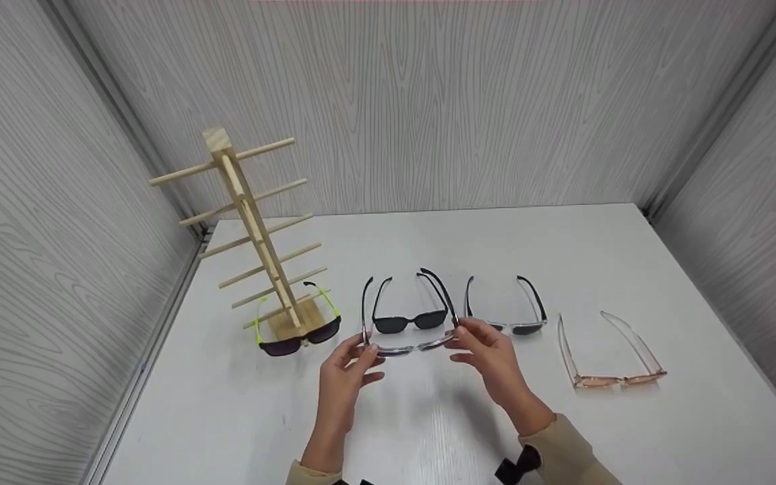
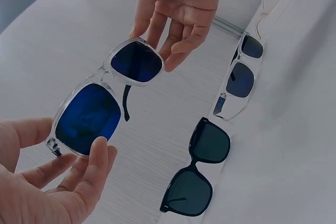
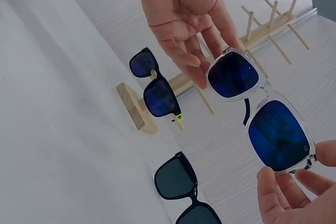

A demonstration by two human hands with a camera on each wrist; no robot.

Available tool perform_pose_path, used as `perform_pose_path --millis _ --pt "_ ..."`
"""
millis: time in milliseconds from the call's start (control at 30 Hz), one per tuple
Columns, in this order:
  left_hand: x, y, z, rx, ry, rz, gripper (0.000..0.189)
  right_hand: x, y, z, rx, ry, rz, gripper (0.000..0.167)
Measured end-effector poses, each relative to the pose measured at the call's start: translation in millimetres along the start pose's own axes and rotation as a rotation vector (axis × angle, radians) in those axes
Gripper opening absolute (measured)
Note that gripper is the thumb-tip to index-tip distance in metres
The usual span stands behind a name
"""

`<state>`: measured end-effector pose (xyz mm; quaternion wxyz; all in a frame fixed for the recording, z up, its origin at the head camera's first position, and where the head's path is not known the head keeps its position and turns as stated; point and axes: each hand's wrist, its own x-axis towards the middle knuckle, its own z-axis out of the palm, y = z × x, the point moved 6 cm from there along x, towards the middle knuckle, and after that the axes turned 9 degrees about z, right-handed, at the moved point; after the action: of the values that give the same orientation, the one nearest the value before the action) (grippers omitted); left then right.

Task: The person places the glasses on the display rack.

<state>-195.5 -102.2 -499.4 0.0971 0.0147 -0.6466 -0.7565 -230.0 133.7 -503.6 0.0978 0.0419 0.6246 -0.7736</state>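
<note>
Both my hands hold a pair of clear-framed sunglasses with dark blue lenses, temples unfolded and pointing away from me. My left hand pinches the frame's left end, and my right hand pinches the right end by the hinge. In the left wrist view the blue lens shows between left thumb and fingers. Just beyond, black sunglasses rest on the table with temples open. Another clear-framed pair, partly hidden by my right hand, sits to their right.
At the left stands a wooden glasses rack with several pegs to each side. Black sunglasses with neon-yellow temples are on its lowest part. Pink-orange glasses lie at the right of the white table. Wood-grain panels enclose it.
</note>
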Motion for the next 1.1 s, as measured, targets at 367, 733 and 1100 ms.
perform_pose_path --millis 367,733,1100 --pt "-4.3 3.8 -24.5 -0.008 0.121 -0.044 0.042 10.0 -3.9 27.8 -0.021 -0.068 0.023 0.048" --pt "-7.8 9.1 -46.7 0.037 0.187 -0.054 0.040 18.0 1.1 53.6 -0.029 -0.138 0.024 0.050" --pt "-11.2 10.8 -70.9 0.044 0.274 -0.058 0.041 27.2 4.4 81.8 -0.041 -0.187 0.039 0.045"
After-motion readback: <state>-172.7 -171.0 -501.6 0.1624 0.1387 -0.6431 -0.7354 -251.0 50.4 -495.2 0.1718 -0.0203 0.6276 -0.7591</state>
